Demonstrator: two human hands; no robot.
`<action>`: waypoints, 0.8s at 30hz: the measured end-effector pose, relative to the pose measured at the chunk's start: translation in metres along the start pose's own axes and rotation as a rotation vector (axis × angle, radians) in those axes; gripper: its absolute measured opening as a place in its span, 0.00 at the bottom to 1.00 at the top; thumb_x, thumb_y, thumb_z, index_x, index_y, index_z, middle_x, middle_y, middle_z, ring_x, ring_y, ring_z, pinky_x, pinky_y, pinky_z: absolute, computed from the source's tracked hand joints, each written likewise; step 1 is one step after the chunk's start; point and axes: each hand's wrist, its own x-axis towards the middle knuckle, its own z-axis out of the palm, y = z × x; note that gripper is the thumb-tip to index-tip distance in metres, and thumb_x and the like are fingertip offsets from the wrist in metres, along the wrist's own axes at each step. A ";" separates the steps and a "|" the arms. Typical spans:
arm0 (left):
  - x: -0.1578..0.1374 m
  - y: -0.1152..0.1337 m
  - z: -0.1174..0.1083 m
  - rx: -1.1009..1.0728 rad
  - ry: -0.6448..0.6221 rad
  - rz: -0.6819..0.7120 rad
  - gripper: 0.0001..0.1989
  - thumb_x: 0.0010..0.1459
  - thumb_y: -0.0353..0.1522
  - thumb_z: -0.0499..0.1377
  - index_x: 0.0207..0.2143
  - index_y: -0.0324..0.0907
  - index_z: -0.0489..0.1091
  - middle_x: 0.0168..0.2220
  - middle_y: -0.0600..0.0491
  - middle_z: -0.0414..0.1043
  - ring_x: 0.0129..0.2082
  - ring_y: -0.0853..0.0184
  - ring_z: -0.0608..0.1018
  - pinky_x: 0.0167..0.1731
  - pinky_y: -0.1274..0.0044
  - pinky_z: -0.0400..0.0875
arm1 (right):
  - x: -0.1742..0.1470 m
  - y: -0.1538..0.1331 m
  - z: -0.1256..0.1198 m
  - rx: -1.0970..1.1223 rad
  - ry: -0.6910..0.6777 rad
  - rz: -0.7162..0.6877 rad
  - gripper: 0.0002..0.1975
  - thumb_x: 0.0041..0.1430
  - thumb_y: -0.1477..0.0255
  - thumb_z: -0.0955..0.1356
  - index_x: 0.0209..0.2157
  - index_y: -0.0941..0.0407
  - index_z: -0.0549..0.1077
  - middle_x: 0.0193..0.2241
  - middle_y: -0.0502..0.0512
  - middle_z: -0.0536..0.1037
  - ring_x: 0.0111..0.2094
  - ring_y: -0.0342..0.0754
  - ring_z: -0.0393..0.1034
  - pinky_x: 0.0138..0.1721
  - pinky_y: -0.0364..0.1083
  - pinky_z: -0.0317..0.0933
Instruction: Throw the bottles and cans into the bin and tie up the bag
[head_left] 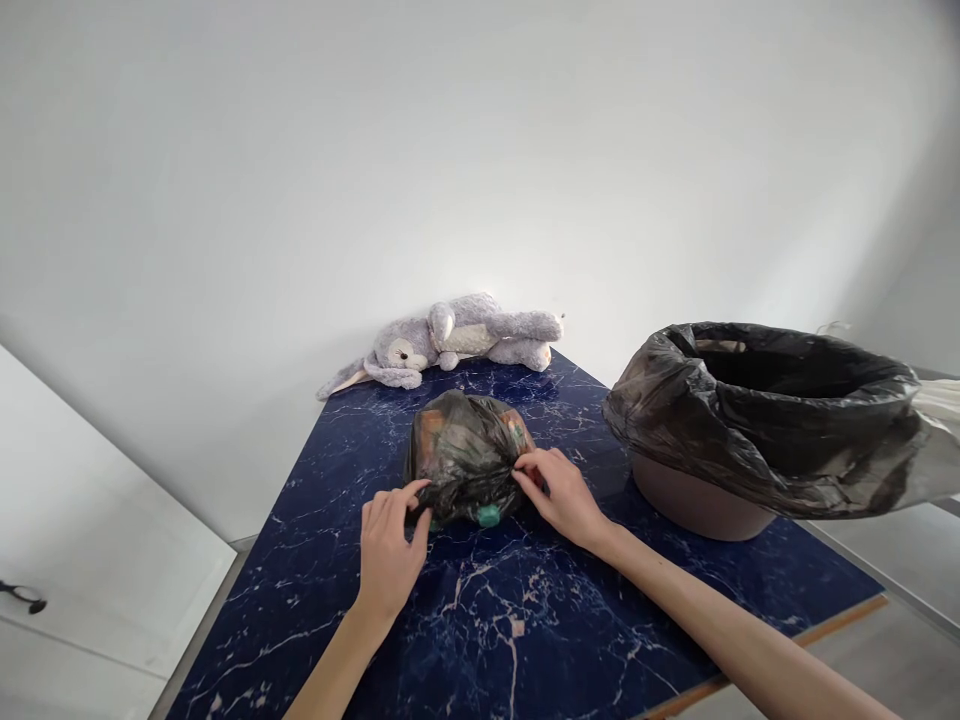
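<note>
A filled black garbage bag (472,440) rests on the dark blue marbled table in front of me. Through its thin plastic, orange-brown and green contents show, with a green piece at the lower edge. At the bag's left lower side is my left hand (391,545), its thumb and index finger around a bit of the plastic. My right hand (562,495) pinches the gathered plastic on the right side between thumb and index finger. What lies deep inside the bag cannot be made out.
A brownish bin (697,500) lined with a loose black bag (750,430) stands at the right. A grey plush rabbit (465,335) lies on its side at the table's far end, by the white wall. White cabinet fronts (97,530) are at the left.
</note>
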 end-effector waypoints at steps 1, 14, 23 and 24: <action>0.001 -0.004 -0.001 0.001 0.034 -0.044 0.10 0.72 0.33 0.55 0.53 0.46 0.70 0.36 0.51 0.74 0.39 0.58 0.76 0.41 0.66 0.69 | 0.000 0.003 0.000 0.005 0.061 0.056 0.05 0.75 0.67 0.63 0.45 0.51 0.69 0.33 0.53 0.74 0.34 0.52 0.68 0.39 0.51 0.62; -0.006 0.018 -0.009 -0.240 -0.101 0.074 0.18 0.62 0.32 0.61 0.54 0.48 0.63 0.48 0.45 0.74 0.51 0.55 0.77 0.46 0.65 0.79 | 0.000 -0.011 0.003 0.098 0.173 0.147 0.13 0.57 0.74 0.70 0.34 0.50 0.60 0.42 0.56 0.67 0.46 0.56 0.65 0.48 0.53 0.64; 0.000 0.015 -0.014 -0.231 -0.098 0.134 0.06 0.69 0.29 0.55 0.37 0.49 0.64 0.23 0.61 0.65 0.23 0.68 0.70 0.44 0.64 0.72 | 0.005 0.012 -0.003 0.055 0.414 0.375 0.09 0.71 0.61 0.65 0.46 0.51 0.64 0.38 0.55 0.71 0.40 0.56 0.69 0.45 0.55 0.67; 0.000 0.013 -0.013 -0.216 -0.078 0.102 0.06 0.70 0.29 0.54 0.38 0.49 0.64 0.23 0.61 0.66 0.24 0.67 0.71 0.44 0.64 0.71 | 0.007 0.015 -0.005 0.043 0.443 0.385 0.13 0.70 0.61 0.67 0.50 0.52 0.64 0.41 0.56 0.71 0.42 0.57 0.70 0.47 0.57 0.66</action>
